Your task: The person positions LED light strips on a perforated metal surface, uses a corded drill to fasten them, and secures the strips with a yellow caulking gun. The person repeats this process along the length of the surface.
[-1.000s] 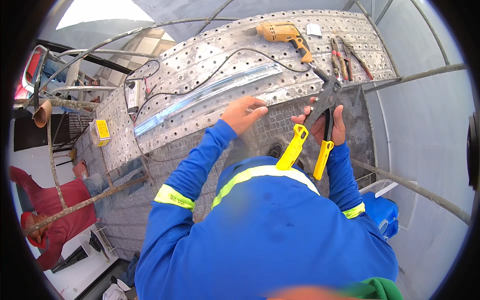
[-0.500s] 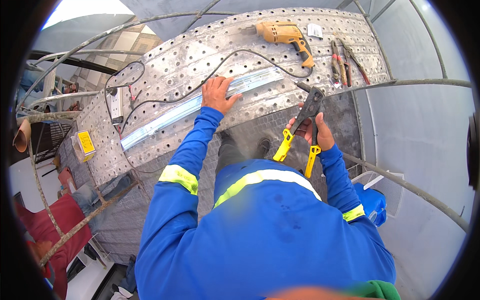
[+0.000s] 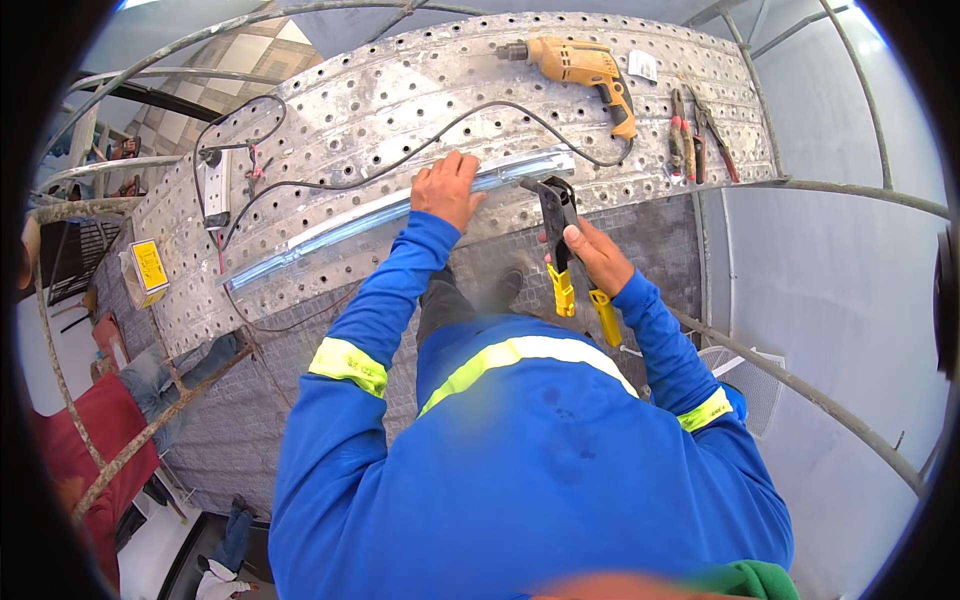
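Observation:
My left hand point(image 3: 448, 190) is closed over a long silvery metal channel point(image 3: 345, 227), its fingers curled across the far edge. The channel lies slantwise along the near side of the perforated metal platform point(image 3: 330, 120). In my right hand point(image 3: 598, 260) is a hand riveter point(image 3: 557, 215) with a black body and two yellow-ended handles, which stand apart. The riveter's nose points left, close to the channel's right end. My right fingers are partly hidden behind the tool.
A yellow drill point(image 3: 575, 62) lies at the back, its cord looping left. Several pliers-like tools point(image 3: 703, 130) rest on the right. A power strip point(image 3: 216, 188) and a yellow box point(image 3: 150, 264) sit at the left. Scaffold pipes point(image 3: 800, 375) surround the platform; a person in red point(image 3: 85, 450) is lower left.
My right hand has brought the riveter left, nearer the channel's end, and turned it. My left hand has shifted slightly right, its fingers now more curled over the channel.

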`<state>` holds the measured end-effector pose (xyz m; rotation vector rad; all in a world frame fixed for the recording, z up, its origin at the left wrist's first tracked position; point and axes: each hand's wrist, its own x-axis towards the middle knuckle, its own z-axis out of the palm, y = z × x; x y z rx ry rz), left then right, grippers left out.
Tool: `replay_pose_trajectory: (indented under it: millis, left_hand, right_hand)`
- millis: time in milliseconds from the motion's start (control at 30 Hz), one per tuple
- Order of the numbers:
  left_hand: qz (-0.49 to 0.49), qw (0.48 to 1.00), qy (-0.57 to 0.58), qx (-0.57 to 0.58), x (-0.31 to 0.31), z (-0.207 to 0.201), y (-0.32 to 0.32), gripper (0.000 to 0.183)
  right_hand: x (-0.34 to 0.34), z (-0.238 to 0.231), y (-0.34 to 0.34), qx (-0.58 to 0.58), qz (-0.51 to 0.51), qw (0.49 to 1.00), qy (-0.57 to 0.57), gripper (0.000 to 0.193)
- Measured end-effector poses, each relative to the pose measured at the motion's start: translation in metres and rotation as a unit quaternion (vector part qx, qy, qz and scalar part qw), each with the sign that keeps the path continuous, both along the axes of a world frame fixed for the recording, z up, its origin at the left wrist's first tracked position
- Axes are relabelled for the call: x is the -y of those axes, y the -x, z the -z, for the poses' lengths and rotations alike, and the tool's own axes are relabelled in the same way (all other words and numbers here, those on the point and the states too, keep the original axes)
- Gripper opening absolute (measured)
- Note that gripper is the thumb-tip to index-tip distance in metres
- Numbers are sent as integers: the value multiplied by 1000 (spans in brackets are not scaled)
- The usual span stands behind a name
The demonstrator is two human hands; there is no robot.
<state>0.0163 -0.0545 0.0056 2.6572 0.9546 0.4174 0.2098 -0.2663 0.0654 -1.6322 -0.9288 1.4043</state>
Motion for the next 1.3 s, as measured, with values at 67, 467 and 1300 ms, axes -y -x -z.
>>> replay_pose_trajectory:
  millis: [67,467,1300]
  left_hand:
    - [12,1000,-13,18,2,1,2,66]
    - [-24,997,-58,49,10,9,34,44]
    - [-55,983,-137,106,30,26,26,37]
  right_hand:
    - [-9,-7,0,-11,-16,999,27,56]
    - [-63,-36,-6,53,-119,984,118,51]
    - [-113,-94,12,357,-296,865,193,67]
